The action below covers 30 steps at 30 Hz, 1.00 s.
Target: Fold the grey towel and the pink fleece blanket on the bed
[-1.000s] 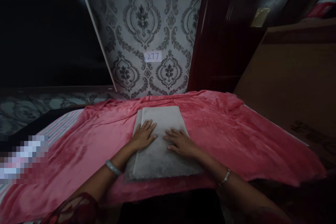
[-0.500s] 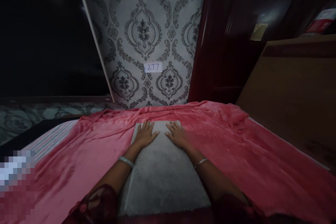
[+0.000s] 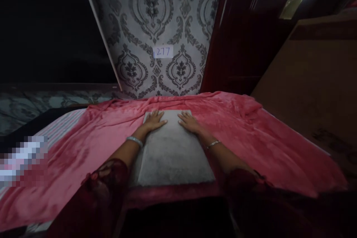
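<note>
A grey folded cloth (image 3: pixel 175 152) lies flat in the middle of a pink blanket (image 3: pixel 251 141), with its narrower-looking end toward the wall (image 3: pixel 134 59) and its wider-looking end toward the person. The left hand (image 3: pixel 154 121) rests on the far left corner of this cloth, and the right hand (image 3: pixel 188 121) rests near the far right corner. The grip of each hand is spread: the fingers are apart and point to the far edge, and both thumbs are turned inward, with a strip of grey fabric between them. Along the left side of the cloth a lower layer shows a little beyond the upper one. The person wears a pale bracelet (image 3: pixel 135 141) on the left wrist and a thin shiny bangle (image 3: pixel 213 144) on the right wrist; the sleeves (image 3: pixel 108 174) are dark red. The blanket is gathered in soft wrinkles at its far side, and at the left a striped sheet (image 3: pixel 65 124) comes out from under it. What piece of furniture is below, I cannot tell. On the patterned wall is a paper label (image 3: pixel 163 51) with the number 277. A large dark screen (image 3: pixel 50 29) stands at the left, and at the right are a dark red panel (image 3: pixel 234 41) and a brown box (image 3: pixel 315 81).
</note>
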Motion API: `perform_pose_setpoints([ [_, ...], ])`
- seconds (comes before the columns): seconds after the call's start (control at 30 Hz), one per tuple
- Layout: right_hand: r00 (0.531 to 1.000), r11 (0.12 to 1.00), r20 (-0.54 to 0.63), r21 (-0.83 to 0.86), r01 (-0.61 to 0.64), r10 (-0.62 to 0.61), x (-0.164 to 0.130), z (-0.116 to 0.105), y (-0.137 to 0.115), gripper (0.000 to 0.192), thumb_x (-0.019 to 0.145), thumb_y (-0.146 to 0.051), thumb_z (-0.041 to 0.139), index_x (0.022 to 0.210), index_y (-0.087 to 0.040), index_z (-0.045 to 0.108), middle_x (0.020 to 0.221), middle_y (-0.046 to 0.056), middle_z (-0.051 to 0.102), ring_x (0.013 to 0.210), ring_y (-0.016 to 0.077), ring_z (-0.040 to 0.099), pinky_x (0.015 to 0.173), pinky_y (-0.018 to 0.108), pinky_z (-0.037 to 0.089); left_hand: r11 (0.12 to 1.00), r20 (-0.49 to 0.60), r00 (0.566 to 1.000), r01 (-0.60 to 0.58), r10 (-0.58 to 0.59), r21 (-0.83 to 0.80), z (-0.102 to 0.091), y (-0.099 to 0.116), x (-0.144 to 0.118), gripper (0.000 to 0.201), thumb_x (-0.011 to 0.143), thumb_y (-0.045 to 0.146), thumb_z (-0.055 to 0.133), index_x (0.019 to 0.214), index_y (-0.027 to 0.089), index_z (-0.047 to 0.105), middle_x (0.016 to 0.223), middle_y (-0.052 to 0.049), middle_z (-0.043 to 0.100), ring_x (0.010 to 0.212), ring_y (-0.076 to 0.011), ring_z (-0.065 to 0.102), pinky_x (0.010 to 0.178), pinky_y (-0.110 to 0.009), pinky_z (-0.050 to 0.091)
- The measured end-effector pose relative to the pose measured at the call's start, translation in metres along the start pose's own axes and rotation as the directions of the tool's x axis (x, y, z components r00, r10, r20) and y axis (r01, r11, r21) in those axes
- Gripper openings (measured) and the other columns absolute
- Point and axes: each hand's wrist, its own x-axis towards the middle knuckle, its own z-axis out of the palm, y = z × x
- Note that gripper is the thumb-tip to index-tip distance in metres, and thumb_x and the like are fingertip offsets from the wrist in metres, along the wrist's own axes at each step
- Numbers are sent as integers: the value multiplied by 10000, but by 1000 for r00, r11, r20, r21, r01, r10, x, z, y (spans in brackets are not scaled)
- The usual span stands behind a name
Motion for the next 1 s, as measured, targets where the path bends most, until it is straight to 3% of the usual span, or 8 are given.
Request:
perform_pose_setpoints([
  [0.1,996,995,9,-33,90,-89,-35,4,-3,638,1040,-566,330,1607,-282,266,1685,87,127,1555,316,59,1216,608,133,989,-29,989,-146,146,10,4,2,-28,760,964,604,399,1585,177,300,1679,-178,149,1562,-339,91,1226,-623,83],
  [0.2,970,968,31,-64,242,-240,-79,21,-5,687,1001,-640,394,1604,-342,254,1692,41,88,1555,330,1,1215,628,107,913,-28,913,-408,408,4,21,3,-65,735,964,618,411,1590,250,296,1681,-134,190,1560,-324,130,1235,-610,99],
  [0.27,964,963,21,-59,264,-263,-100,33,-6,685,1003,-632,397,1606,-350,236,1693,26,79,1555,324,-1,1219,622,113,881,-43,880,-473,473,0,32,2,-83,694,971,596,423,1583,288,313,1686,-110,183,1561,-319,127,1240,-600,107],
  [0.37,967,967,-35,-25,253,-254,-110,43,-3,642,1019,-576,407,1600,-344,264,1689,20,115,1556,312,21,1226,603,119,892,-65,890,-452,452,6,40,3,-91,664,976,550,455,1575,293,335,1688,-96,179,1564,-307,116,1251,-573,94],
  [0.57,957,949,-138,155,275,-255,-107,51,16,530,1031,-454,403,1535,-294,436,1655,36,251,1553,277,110,1236,572,149,900,-50,901,-434,432,-41,31,-4,-102,612,983,510,467,1550,293,392,1682,-85,205,1560,-288,151,1258,-538,134],
  [0.8,942,893,-303,371,254,-142,-153,72,64,522,1009,-362,390,1516,-272,472,1619,57,343,1495,232,319,1241,504,252,907,-158,895,-421,416,6,38,-69,-153,497,1029,269,302,1480,279,510,1618,-72,377,1533,-251,260,1244,-498,252],
  [0.9,916,895,-361,330,301,-175,-171,79,77,580,969,-224,365,1542,-285,427,1610,52,365,1480,213,349,1226,496,300,901,-177,883,-422,434,103,40,-89,-171,545,1008,153,303,1495,319,483,1626,-60,357,1527,-245,274,1230,-482,292],
  [1.0,894,911,-377,228,344,-243,-181,81,79,677,917,-149,404,1576,-299,356,1637,54,308,1492,226,324,1215,499,327,842,-110,839,-513,533,166,35,-90,-179,577,1013,141,350,1532,389,393,1649,-28,296,1538,-239,239,1244,-492,258],
])
